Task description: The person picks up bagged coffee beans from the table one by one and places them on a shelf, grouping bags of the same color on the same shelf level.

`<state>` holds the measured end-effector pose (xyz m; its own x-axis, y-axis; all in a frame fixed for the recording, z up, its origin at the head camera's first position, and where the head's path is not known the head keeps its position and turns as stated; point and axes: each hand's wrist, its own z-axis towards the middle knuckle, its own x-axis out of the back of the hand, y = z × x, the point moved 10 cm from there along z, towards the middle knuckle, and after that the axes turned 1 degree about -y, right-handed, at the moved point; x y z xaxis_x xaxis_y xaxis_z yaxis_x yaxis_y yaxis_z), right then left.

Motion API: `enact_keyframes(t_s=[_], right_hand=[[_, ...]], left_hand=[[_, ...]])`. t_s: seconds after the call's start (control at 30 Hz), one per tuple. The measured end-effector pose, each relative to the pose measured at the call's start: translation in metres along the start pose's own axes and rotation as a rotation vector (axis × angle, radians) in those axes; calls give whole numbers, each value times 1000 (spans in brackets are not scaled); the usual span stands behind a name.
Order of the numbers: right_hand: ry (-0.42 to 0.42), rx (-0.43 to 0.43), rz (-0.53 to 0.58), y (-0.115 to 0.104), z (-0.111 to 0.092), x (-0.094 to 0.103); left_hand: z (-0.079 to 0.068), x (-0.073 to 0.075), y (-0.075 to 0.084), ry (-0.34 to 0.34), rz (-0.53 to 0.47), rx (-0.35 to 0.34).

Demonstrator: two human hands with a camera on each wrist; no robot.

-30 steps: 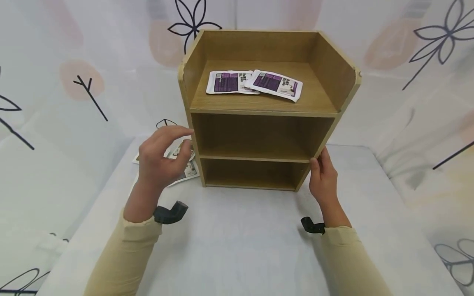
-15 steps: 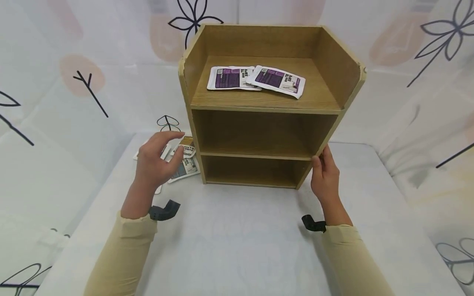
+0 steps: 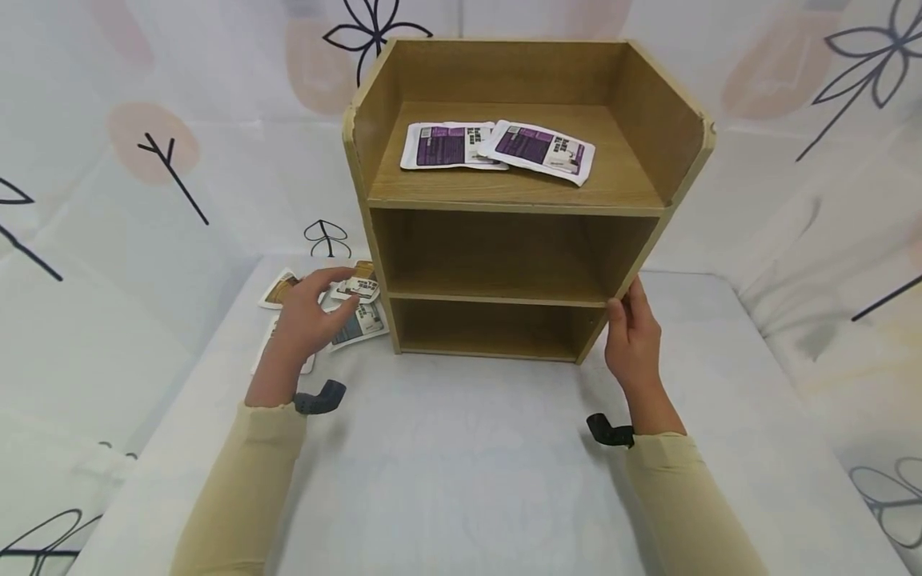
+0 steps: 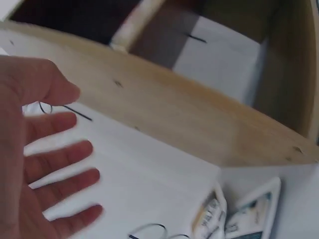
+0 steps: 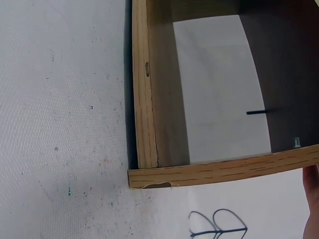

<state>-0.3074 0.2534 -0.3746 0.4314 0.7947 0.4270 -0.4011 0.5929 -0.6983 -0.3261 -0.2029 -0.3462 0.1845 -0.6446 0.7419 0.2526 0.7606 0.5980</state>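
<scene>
In the head view a wooden shelf unit (image 3: 519,206) with three tiers stands on the white table. Two purple-and-white sachets (image 3: 540,150) overlap on its top tier. My right hand (image 3: 634,348) holds the right side panel low down, thumb at the front edge and fingers along the outer face. My left hand (image 3: 308,316) is left of the unit, thumb and fingers spread with nothing between them. Behind and beside it lie several flat sachets (image 3: 363,324) on the table. In the left wrist view the spread fingers (image 4: 70,154) are apart from the side panel (image 4: 199,109).
The two lower tiers of the shelf unit have wooden dividing boards (image 3: 497,299). Behind the table (image 3: 468,464) hangs a pale wall sheet (image 3: 216,72) printed with line-drawn flowers. Each wrist wears a black camera mount (image 3: 322,398).
My left hand has moved away from the shelf's left edge and down toward the sachets, uncovering more of them. The right hand stays on the side panel; the head view has shifted slightly.
</scene>
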Motion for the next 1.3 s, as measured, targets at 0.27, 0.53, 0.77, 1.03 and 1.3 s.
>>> enact_keyframes(t_s=[0.27,0.53,0.77,1.03,1.3], right_hand=[[2,-23,-6,1,1,1],[14,10,6,-1,2,1],[2,-9,0,-1,0,0],[5,-9,-4,0,-1,2],[3,-7,-3,-1,0,1]], left_hand=[[7,-39,-46,-226,91,135],[9,-59,-62,-271,143,117],[11,-70,-75,-302,186,129],[11,-90,-93,-413,234,187],[13,-97,-90,-465,349,145]])
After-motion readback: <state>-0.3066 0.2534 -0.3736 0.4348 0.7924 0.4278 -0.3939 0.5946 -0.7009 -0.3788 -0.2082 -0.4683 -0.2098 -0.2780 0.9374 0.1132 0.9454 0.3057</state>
